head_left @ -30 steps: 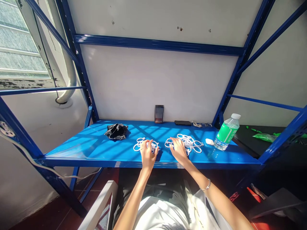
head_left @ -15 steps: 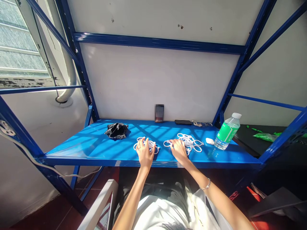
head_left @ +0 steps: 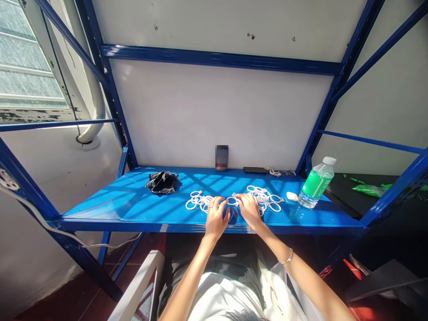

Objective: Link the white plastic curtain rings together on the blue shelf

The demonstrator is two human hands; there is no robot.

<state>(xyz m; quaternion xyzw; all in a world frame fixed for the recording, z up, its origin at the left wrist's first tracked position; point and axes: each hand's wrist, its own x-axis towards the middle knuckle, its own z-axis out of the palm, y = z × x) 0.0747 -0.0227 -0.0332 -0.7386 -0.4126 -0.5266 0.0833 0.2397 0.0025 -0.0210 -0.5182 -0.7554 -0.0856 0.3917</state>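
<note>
Several white plastic rings lie in two piles on the blue tabletop point(head_left: 110, 203). The left pile point(head_left: 197, 201) spreads beside my left hand point(head_left: 216, 218), and the larger right pile point(head_left: 267, 198) lies partly behind my right hand point(head_left: 249, 209). Between the hands is a white ring point(head_left: 231, 201), with what looks like a smaller loop at its side. My right fingers pinch its right side. At its left edge, my left fingers are curled against it, fingertips on the rim. The exact grip is too small to see clearly.
Near the right end stands a tilted-looking water bottle point(head_left: 316, 183) beside a small white case point(head_left: 292, 196). A crumpled black bag point(head_left: 162, 183) sits at left. At the back are an upright dark box point(head_left: 221, 158), a black phone-like slab point(head_left: 255, 170) and a coiled cable point(head_left: 281, 172).
My left hand has moved right, from over the left pile to the ring at my right fingers, uncovering that pile. My right hand has stayed nearly in place.
</note>
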